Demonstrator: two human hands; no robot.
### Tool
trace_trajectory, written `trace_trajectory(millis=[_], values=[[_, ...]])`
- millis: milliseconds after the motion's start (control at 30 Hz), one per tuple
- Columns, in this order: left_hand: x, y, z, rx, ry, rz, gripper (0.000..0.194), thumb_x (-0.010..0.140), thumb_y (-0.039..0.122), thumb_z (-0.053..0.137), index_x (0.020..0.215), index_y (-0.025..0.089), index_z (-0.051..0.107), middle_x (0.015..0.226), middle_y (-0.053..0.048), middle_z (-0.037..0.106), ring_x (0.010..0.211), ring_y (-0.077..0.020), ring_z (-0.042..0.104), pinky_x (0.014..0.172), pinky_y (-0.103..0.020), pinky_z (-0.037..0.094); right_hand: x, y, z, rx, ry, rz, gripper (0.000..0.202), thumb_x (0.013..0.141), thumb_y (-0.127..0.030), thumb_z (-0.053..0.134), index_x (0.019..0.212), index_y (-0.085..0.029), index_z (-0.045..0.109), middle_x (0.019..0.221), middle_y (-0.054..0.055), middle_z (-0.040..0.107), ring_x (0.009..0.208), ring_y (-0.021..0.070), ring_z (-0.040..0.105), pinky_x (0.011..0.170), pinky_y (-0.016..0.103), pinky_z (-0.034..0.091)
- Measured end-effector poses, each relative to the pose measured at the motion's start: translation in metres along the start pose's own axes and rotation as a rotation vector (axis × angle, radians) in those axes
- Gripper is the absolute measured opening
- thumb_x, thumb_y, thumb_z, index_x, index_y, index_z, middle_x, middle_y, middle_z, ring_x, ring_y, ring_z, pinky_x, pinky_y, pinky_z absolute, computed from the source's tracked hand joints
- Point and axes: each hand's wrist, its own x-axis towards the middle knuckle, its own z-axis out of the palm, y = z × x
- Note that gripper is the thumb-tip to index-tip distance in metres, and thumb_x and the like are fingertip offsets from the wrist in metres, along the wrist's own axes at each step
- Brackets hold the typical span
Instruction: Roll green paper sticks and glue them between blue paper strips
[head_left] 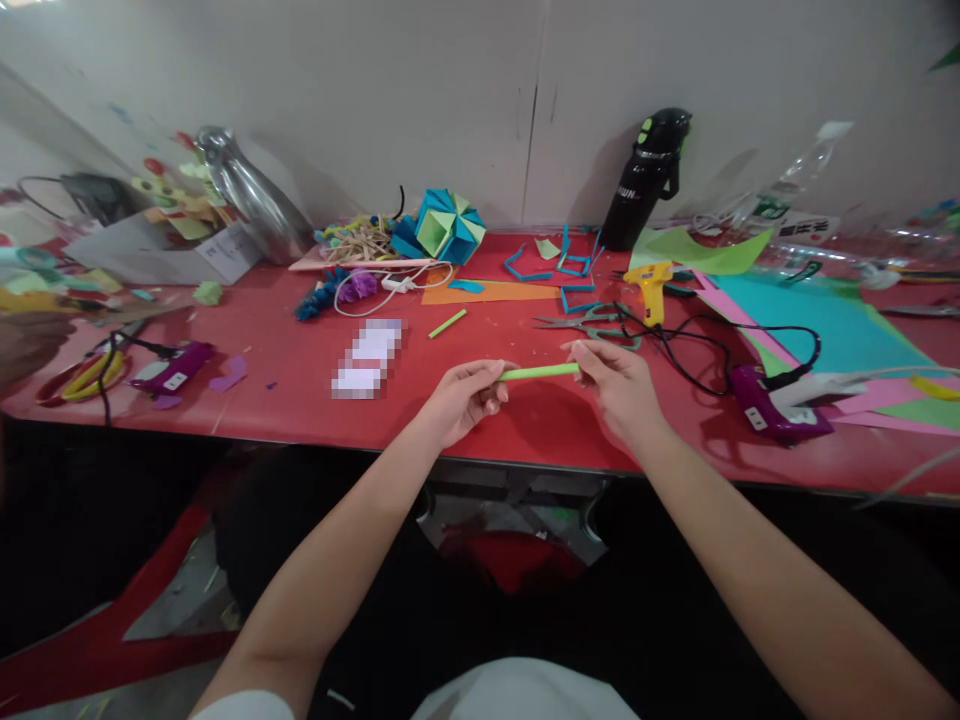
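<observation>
The green strip runs left to right between your hands, over the near part of the red surface: fingers of your left hand pinch its left end, those of your right hand its right.

I am in what looks like a shared craft workshop: the red tabletop carries coloured paper sheets, scissors, a yellow glue gun, a folded-paper ball and a purple power strip; another person's hand shows at far left.
</observation>
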Motion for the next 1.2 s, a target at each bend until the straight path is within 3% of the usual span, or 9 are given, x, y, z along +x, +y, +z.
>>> trace_trajectory(millis=[167, 300, 500, 633, 933, 1067, 1133, 1200], values=[[-0.002, 0.008, -0.004, 0.206, 0.007, 0.085, 0.024, 0.081, 0.033, 0.074, 0.093, 0.013, 0.075, 0.066, -0.003, 0.065, 0.054, -0.0059, 0.054, 0.053, -0.016, 0.042, 0.004, -0.002, -0.006, 0.039, -0.003, 0.021, 0.017, 0.081, -0.039, 0.072, 0.088, -0.024, 0.077, 0.08, 0.001, 0.064, 0.062, 0.0097, 0.05, 0.056, 0.025, 0.041], [-0.002, 0.011, -0.006, 0.299, 0.078, 0.132, 0.024, 0.078, 0.033, 0.076, 0.093, 0.014, 0.076, 0.068, -0.003, 0.066, 0.056, -0.0066, 0.055, 0.056, -0.018, 0.044, 0.005, -0.003, -0.008, 0.031, 0.008, 0.027, 0.02, 0.083, -0.042, 0.069, 0.089, -0.024, 0.075, 0.086, 0.003, 0.065, 0.063, 0.01, 0.052, 0.056, 0.025, 0.042], [0.004, 0.015, -0.015, 0.277, 0.259, 0.271, 0.03, 0.076, 0.035, 0.076, 0.097, 0.014, 0.076, 0.078, -0.007, 0.072, 0.064, -0.0102, 0.062, 0.065, -0.023, 0.049, 0.006, -0.003, -0.01, -0.002, 0.015, -0.002, 0.022, 0.085, -0.043, 0.066, 0.088, -0.023, 0.073, 0.09, 0.004, 0.067, 0.064, 0.0106, 0.054, 0.056, 0.026, 0.044], [0.008, 0.018, -0.021, 0.187, 0.333, 0.344, 0.026, 0.077, 0.032, 0.075, 0.095, 0.013, 0.073, 0.085, -0.009, 0.074, 0.069, -0.0121, 0.067, 0.071, -0.026, 0.051, 0.006, -0.001, -0.009, 0.051, 0.058, 0.03, 0.016, 0.079, -0.037, 0.074, 0.085, -0.022, 0.076, 0.084, 0.003, 0.067, 0.062, 0.0091, 0.052, 0.056, 0.024, 0.042], [0.006, 0.019, -0.019, 0.141, 0.302, 0.284, 0.029, 0.084, 0.038, 0.07, 0.092, 0.011, 0.07, 0.081, -0.008, 0.073, 0.063, -0.0095, 0.065, 0.062, -0.021, 0.049, 0.006, 0.007, -0.01, -0.052, 0.099, 0.039, 0.026, 0.078, -0.045, 0.074, 0.072, -0.02, 0.071, 0.07, 0.001, 0.063, 0.058, 0.0097, 0.051, 0.055, 0.024, 0.043], [0.005, 0.021, -0.016, 0.087, 0.294, 0.241, 0.027, 0.084, 0.037, 0.071, 0.091, 0.011, 0.071, 0.078, -0.007, 0.072, 0.06, -0.0083, 0.063, 0.059, -0.019, 0.049, 0.002, 0.006, -0.01, -0.26, 0.082, -0.054, 0.041, 0.083, -0.049, 0.068, 0.057, -0.018, 0.064, 0.056, 0.0, 0.056, 0.054, 0.0114, 0.05, 0.054, 0.026, 0.042], [0.004, 0.023, -0.015, 0.054, 0.271, 0.233, 0.025, 0.085, 0.035, 0.07, 0.09, 0.011, 0.071, 0.078, -0.006, 0.072, 0.06, -0.0076, 0.063, 0.057, -0.018, 0.049, 0.0, 0.005, -0.007, -0.377, 0.009, -0.149, 0.035, 0.087, -0.048, 0.064, 0.066, -0.019, 0.069, 0.063, 0.002, 0.06, 0.06, 0.0134, 0.054, 0.058, 0.028, 0.044], [0.003, 0.023, -0.013, 0.022, 0.237, 0.218, 0.023, 0.086, 0.033, 0.069, 0.09, 0.011, 0.071, 0.077, -0.006, 0.071, 0.059, -0.0069, 0.062, 0.056, -0.017, 0.049, -0.002, 0.005, -0.003, -0.428, -0.082, -0.221, 0.026, 0.087, -0.046, 0.064, 0.09, -0.021, 0.074, 0.081, 0.004, 0.066, 0.07, 0.0153, 0.059, 0.063, 0.029, 0.047]])
